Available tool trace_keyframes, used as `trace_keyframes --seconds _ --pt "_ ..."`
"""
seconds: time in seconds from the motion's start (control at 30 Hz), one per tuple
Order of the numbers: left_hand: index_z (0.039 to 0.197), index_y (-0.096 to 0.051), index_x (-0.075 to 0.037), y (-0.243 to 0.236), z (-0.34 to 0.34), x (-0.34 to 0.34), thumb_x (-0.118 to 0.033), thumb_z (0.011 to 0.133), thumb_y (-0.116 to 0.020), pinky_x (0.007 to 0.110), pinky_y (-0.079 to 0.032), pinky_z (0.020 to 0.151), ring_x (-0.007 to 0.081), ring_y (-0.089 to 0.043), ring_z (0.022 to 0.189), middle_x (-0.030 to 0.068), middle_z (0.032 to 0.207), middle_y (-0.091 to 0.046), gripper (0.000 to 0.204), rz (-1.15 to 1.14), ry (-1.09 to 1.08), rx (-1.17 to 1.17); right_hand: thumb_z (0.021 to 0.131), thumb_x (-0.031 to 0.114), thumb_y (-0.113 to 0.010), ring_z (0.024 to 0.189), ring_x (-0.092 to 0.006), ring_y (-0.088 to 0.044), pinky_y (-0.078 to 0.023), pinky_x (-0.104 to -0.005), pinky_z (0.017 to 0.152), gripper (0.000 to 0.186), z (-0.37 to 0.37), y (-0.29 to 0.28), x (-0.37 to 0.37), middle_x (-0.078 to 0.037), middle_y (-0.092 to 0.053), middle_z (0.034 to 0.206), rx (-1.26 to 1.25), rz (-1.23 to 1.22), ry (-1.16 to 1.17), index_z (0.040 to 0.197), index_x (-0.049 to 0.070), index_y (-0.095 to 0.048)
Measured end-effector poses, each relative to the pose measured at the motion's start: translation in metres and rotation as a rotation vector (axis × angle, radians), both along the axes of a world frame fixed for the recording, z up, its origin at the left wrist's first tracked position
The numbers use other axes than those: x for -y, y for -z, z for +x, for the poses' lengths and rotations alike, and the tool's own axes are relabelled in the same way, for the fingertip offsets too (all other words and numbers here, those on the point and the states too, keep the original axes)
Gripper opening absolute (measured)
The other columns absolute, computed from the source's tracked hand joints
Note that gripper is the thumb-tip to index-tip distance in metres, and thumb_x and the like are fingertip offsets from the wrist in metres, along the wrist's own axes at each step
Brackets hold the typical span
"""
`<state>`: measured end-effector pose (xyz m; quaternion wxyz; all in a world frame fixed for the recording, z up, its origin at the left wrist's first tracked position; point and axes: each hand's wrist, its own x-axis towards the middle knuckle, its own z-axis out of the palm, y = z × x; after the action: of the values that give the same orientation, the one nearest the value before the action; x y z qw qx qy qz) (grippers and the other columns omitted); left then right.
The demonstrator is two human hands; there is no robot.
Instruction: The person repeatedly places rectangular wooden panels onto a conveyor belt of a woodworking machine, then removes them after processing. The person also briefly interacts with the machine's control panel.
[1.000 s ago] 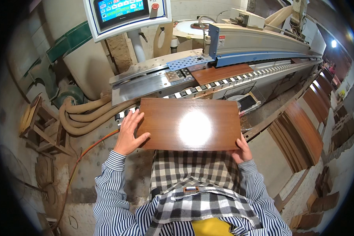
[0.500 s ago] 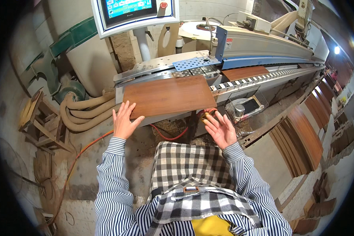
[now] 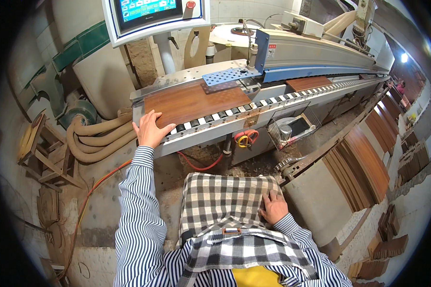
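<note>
On machine bed: left hand fingers spread flat against wood panel; right hand open on checked apron.

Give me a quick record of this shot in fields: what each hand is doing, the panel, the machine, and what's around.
left hand: left hand flat against the near left edge of the wooden panel, fingers spread
right hand: right hand resting on the checked apron, holding nothing
panel: brown wooden panel lying flat on the machine's infeed
machine: long conveyor machine with a touchscreen above
surroundings: tan hoses on the left, stacked brown boards on the right
</note>
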<state>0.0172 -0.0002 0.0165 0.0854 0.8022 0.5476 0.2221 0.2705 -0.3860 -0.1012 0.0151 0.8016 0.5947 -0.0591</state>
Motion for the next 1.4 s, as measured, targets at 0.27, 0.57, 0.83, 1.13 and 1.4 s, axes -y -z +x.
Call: trace_keyframes --seconds 0.27,0.57,0.83,1.13,1.4 --pt "0.132 -0.051 -0.011 0.01 0.0 0.002 -0.063 0.074 -0.064 0.059 -0.005 0.112 0.03 -0.026 0.138 0.0146 0.146 -0.036 0.079 0.084 -0.037 -0.007 0.073 0.036 -0.073 0.105 -0.0378 -0.055 -0.049 -0.0419 0.086 0.07 -0.01 0.004 -0.007 -0.027 -0.045 0.126 0.067 0.006 0.001 0.125 -0.003 -0.049" --pt "0.135 -0.048 -0.012 0.018 -0.003 -0.001 -0.062 0.075 -0.064 0.06 -0.004 0.111 0.033 -0.026 0.139 0.0191 0.147 -0.033 0.08 0.103 -0.052 0.013 0.077 0.037 -0.07 0.108 -0.0431 -0.052 -0.05 -0.0426 0.087 0.069 -0.008 0.008 -0.002 -0.033 -0.044 0.13 0.057 0.053 -0.032 0.126 -0.007 -0.048" --pt "0.137 -0.046 -0.011 0.018 -0.002 0.0 -0.059 0.075 -0.065 0.058 -0.004 0.112 0.0345 -0.024 0.14 0.022 0.148 -0.031 0.081 0.076 -0.082 0.018 0.078 0.037 -0.069 0.11 -0.0418 -0.051 -0.05 -0.0423 0.087 0.069 -0.009 0.009 -0.002 -0.032 -0.042 0.131 0.06 0.025 -0.016 0.127 -0.006 -0.048" --pt "0.139 -0.043 -0.011 0.019 -0.001 -0.001 -0.061 0.075 -0.064 0.057 -0.004 0.112 0.0371 -0.022 0.139 0.0228 0.148 -0.029 0.083 0.072 -0.094 0.013 0.079 0.036 -0.068 0.113 -0.0424 -0.049 -0.05 -0.0429 0.088 0.068 -0.008 0.011 0.0 -0.032 -0.041 0.132 0.058 0.046 -0.011 0.128 -0.006 -0.047" --pt "0.139 -0.043 -0.011 0.018 0.0 -0.001 -0.061 0.076 -0.064 0.057 -0.004 0.112 0.0374 -0.02 0.14 0.0226 0.149 -0.028 0.083 0.053 -0.092 0.005 0.075 0.034 -0.071 0.113 -0.0395 -0.049 -0.048 -0.0419 0.09 0.069 -0.009 0.016 0.003 -0.03 -0.042 0.133 0.059 0.079 0.011 0.127 -0.004 -0.047"
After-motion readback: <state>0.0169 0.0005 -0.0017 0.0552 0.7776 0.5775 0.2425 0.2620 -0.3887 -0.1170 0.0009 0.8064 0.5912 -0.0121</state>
